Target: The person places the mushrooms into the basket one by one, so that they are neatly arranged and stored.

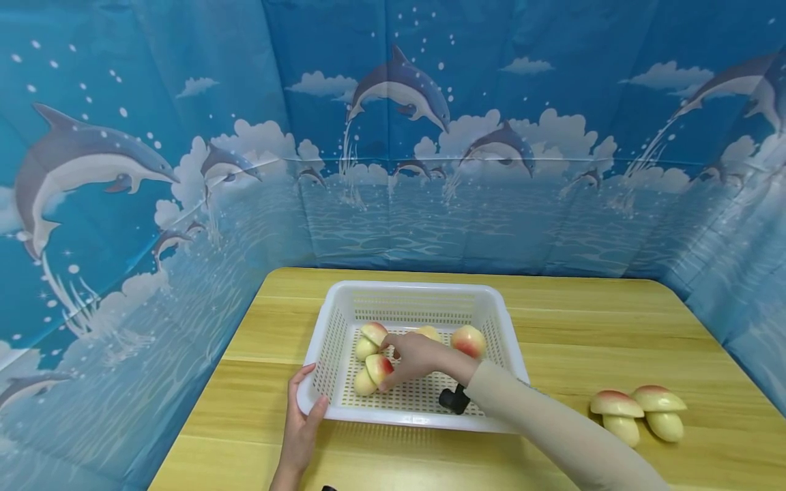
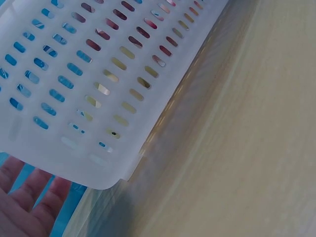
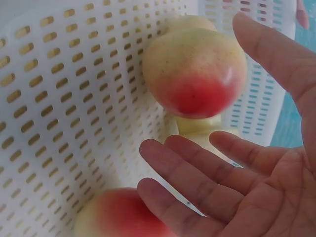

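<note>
A white plastic basket [image 1: 424, 417] with slotted walls stands on the table. My left hand [image 1: 301, 416] holds its near left corner, thumb by the front rim and fingers along the left side; the left wrist view shows fingers [image 2: 47, 200] beside the outer wall. Inside the basket, my right hand [image 1: 414, 358] reaches with spread fingers close to two red-and-cream model mushrooms [image 1: 371, 375] at the left. Nothing lies in its palm in the right wrist view, where a mushroom cap [image 3: 195, 74] faces the thumb. Another mushroom [image 1: 469, 341] rests at the basket's right, and one is partly hidden behind my right hand.
Two more model mushrooms [image 1: 663, 412] lie side by side on the wooden table [image 1: 583, 327], right of the basket. A blue dolphin-print curtain [image 1: 399, 225] surrounds the table's back and sides. A black camera piece [image 1: 454, 399] sits at my right wrist.
</note>
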`<state>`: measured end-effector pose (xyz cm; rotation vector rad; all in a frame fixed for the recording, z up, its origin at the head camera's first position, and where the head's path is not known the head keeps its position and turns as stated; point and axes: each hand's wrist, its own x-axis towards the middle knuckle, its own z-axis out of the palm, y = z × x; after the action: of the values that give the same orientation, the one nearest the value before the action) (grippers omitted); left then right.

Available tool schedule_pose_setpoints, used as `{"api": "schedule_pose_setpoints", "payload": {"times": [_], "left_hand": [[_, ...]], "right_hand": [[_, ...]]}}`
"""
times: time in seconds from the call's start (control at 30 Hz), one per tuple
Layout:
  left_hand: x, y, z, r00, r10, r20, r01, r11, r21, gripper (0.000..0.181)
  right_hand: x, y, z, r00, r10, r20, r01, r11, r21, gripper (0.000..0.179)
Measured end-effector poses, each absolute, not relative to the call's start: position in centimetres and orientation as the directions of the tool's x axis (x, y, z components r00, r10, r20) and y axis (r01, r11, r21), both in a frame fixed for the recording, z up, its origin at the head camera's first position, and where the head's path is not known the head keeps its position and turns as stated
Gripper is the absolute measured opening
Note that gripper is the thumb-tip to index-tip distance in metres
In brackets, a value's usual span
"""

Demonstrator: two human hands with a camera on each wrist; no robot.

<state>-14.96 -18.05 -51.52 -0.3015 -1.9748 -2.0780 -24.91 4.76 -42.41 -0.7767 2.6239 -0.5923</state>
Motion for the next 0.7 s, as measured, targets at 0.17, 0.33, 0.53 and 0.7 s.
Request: {"api": "schedule_pose_setpoints", "payload": {"times": [0.17,0.33,0.53,0.7], "left_hand": [[-15.0,-18.0,-51.6,-0.942,-0.041,0.334,0.336,-0.053,0.940,0.051],[-15.1,-18.0,-51.7,-0.941,-0.038,0.337,0.339,-0.061,0.939,0.051],[-15.1,-18.0,-51.7,-0.941,-0.036,0.336,0.338,-0.065,0.939,0.050],[-15.1,-18.0,-51.7,-0.945,-0.039,0.324,0.326,-0.068,0.943,0.050]], "right_hand": [[-25.0,5.5,-42.0,-0.796,-0.568,-0.209,-0.417,0.765,-0.491,0.080],[-25.0,6.2,-41.5,-0.794,-0.559,-0.240,-0.393,0.772,-0.499,0.077],[-24.9,6.8,-41.0,-0.805,-0.533,-0.261,-0.361,0.789,-0.497,0.072],[-24.8,7.5,-40.8,-0.811,-0.545,-0.214,-0.377,0.766,-0.522,0.065]]}}
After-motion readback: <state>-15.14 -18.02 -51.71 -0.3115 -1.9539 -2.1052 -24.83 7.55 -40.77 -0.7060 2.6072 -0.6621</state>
